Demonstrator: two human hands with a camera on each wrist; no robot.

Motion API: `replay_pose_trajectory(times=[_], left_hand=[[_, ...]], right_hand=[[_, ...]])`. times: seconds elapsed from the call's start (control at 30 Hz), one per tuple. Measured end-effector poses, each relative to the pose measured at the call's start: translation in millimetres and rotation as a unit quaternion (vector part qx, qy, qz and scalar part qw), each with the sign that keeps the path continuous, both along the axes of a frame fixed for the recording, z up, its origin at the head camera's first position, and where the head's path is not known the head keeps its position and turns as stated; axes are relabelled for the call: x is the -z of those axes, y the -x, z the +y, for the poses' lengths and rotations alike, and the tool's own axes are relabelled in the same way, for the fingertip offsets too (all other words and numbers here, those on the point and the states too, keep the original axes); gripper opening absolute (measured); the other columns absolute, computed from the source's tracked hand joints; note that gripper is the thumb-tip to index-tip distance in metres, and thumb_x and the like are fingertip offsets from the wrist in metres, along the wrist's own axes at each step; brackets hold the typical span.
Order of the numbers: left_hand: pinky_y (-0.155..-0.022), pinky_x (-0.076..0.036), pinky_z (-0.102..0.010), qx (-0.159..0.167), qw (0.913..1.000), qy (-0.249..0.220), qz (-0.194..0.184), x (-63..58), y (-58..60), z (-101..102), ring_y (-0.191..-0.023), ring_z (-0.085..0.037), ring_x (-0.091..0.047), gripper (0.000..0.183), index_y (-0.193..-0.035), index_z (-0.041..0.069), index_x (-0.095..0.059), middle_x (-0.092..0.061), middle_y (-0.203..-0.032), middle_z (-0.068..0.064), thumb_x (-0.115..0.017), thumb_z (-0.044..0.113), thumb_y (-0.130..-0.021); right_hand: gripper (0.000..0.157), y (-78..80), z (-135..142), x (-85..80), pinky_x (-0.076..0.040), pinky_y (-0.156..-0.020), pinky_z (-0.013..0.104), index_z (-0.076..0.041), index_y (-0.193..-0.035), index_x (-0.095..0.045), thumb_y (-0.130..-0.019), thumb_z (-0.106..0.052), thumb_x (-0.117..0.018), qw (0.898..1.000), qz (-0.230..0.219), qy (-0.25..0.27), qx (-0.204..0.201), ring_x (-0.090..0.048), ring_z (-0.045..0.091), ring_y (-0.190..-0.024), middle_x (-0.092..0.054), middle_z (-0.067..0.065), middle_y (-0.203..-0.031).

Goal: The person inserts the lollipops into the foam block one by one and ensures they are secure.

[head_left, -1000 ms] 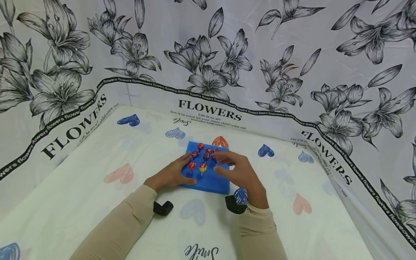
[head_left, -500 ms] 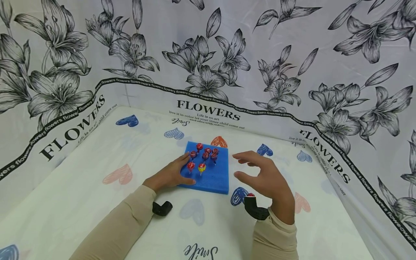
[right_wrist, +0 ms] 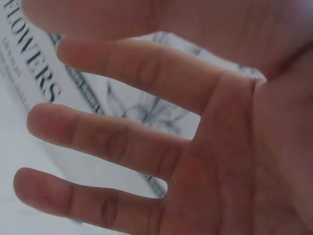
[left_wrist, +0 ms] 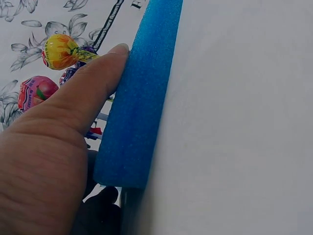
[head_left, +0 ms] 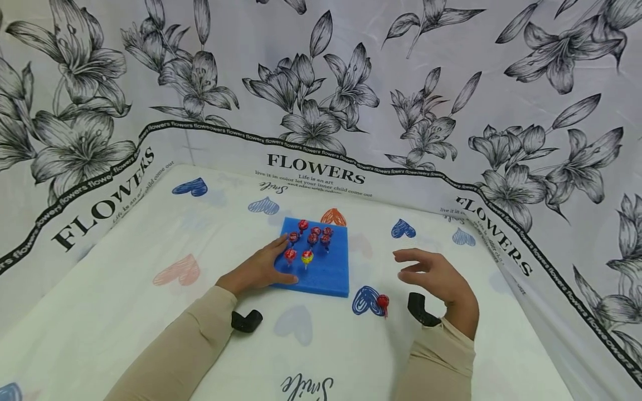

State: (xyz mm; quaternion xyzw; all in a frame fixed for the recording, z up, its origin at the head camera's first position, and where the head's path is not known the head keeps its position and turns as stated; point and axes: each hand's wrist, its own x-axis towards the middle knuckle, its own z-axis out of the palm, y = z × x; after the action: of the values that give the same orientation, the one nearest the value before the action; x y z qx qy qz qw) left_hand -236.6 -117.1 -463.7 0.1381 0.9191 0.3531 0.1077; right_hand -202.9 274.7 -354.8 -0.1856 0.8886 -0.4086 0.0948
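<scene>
A blue foam block (head_left: pixel 326 278) lies on the table with several wrapped lollipops standing upright in it. Most have red wrappers, like the lollipop (head_left: pixel 303 225) at the far left corner; a yellow-and-red lollipop (head_left: pixel 307 257) stands in the near row. My left hand (head_left: pixel 258 271) rests against the block's left side, its thumb (left_wrist: pixel 93 83) along the near edge in the left wrist view. To the right of the block, my right hand (head_left: pixel 436 277) hovers with nothing in it, fingers (right_wrist: pixel 98 132) extended and spread. A single red lollipop (head_left: pixel 383 302) lies on the tablecloth between block and right hand.
A white tablecloth (head_left: pixel 200 345) printed with hearts and lettering covers the table. Behind and at both sides hangs a white curtain (head_left: pixel 381 67) with black flower drawings. Black wrist camera mounts (head_left: pixel 247 321) project from both wrists.
My right hand has moved from over the block's right side to the right, away from it. The loose red lollipop on the cloth has come into full view. The left hand stays on the block.
</scene>
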Motion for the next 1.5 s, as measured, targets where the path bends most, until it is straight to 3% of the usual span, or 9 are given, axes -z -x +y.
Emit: replay_pose_trajectory(times=[0.3, 0.53, 0.67, 1.17, 1.37, 1.5], left_hand=[[-0.110, -0.023, -0.054, -0.002, 1.0000, -0.003, -0.006, 3.7, 0.2, -1, -0.144, -0.033, -0.012, 0.112, -0.155, 0.013, -0.021, -0.008, -0.161, 0.000, -0.077, 0.062, -0.071], [-0.110, -0.022, -0.053, 0.004, 1.0000, -0.003, 0.002, 3.5, 1.0, -2, -0.144, -0.032, -0.012, 0.112, -0.155, 0.012, -0.022, -0.009, -0.161, 0.000, -0.077, 0.062, -0.070], [-0.110, -0.022, -0.054, 0.004, 1.0000, -0.001, 0.005, 2.4, 1.1, -1, -0.144, -0.033, -0.013, 0.112, -0.155, 0.011, -0.022, -0.009, -0.161, -0.001, -0.076, 0.063, -0.070], [-0.110, -0.022, -0.054, 0.000, 1.0000, -0.003, 0.002, 2.9, 0.0, 0, -0.144, -0.033, -0.012, 0.112, -0.155, 0.012, -0.021, -0.008, -0.161, 0.000, -0.077, 0.061, -0.071], [-0.110, -0.022, -0.054, -0.003, 1.0000, -0.003, 0.003, 1.9, 0.2, 0, -0.144, -0.034, -0.013, 0.112, -0.155, 0.012, -0.021, -0.008, -0.161, -0.001, -0.077, 0.061, -0.071], [-0.110, -0.022, -0.054, -0.004, 1.0000, -0.003, 0.002, 1.5, -0.2, 0, -0.144, -0.033, -0.013, 0.112, -0.155, 0.012, -0.021, -0.008, -0.161, 0.000, -0.077, 0.061, -0.071]], right_hand=[[0.046, 22.3, 11, 45.2, -0.045, -0.093, 0.052, -0.005, -0.132, -0.058, -0.088, -0.015, -0.069, 0.993, -0.117, 0.003, -0.003, -0.052, 0.038, -0.117, -0.062, 0.015, -0.122], [0.046, 27.8, 9, 63.2, -0.053, -0.081, 0.046, -0.002, -0.133, -0.056, -0.089, -0.013, -0.068, 0.972, -0.225, 0.067, -0.001, -0.065, 0.036, -0.088, -0.064, 0.018, -0.116], [0.047, 30.5, 8, 71.1, -0.055, -0.079, 0.046, -0.001, -0.131, -0.057, -0.088, -0.012, -0.070, 0.962, -0.254, 0.100, -0.005, -0.066, 0.033, -0.091, -0.065, 0.020, -0.114], [0.029, 34.4, -7, 71.1, -0.053, -0.076, 0.040, -0.004, -0.111, -0.069, -0.083, -0.011, -0.072, 0.978, -0.210, -0.002, 0.004, -0.061, 0.025, -0.085, -0.067, 0.010, -0.094], [0.023, 34.0, -12, 68.6, -0.053, -0.073, 0.039, -0.007, -0.103, -0.073, -0.080, -0.010, -0.073, 0.980, -0.190, -0.032, 0.051, -0.059, 0.025, -0.084, -0.066, 0.007, -0.094], [0.027, 31.6, -9, 62.7, -0.052, -0.079, 0.041, -0.003, -0.108, -0.072, -0.083, -0.011, -0.072, 0.982, -0.169, -0.005, 0.081, -0.062, 0.026, -0.085, -0.069, 0.008, -0.098]])
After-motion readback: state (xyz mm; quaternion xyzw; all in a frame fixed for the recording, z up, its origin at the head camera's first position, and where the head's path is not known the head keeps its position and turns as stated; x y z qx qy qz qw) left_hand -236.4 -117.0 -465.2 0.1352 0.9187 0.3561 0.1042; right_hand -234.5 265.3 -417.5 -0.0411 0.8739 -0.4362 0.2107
